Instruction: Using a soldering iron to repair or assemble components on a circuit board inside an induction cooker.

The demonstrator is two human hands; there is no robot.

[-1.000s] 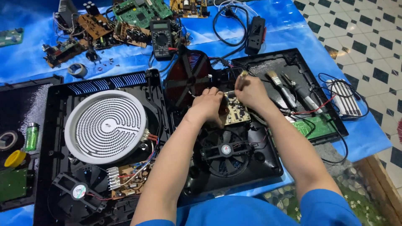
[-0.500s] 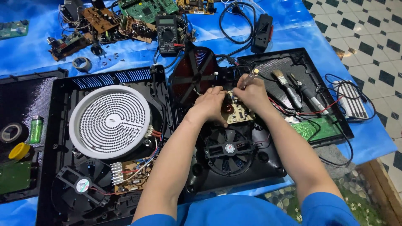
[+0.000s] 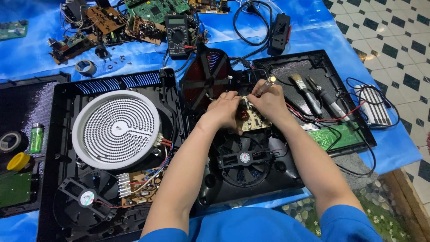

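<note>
Beige and studded with parts, the small circuit board (image 3: 254,118) lies inside the opened black cooker housing (image 3: 286,179), just beyond the fan (image 3: 244,157), its long axis running from far left to near right. The left hand (image 3: 222,110) closes on its left edge beside the copper coil (image 3: 242,115), while the right hand (image 3: 268,101) grips a clear-handled screwdriver (image 3: 265,85) over the far edge, the nearer to it.

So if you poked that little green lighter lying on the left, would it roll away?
Probably only a little. The small green plastic lighter lies flat on its side on the black panel, and its body looks more oval than round, so it would likely slide or wobble. It seems light and smooth, maybe slippery.
</note>
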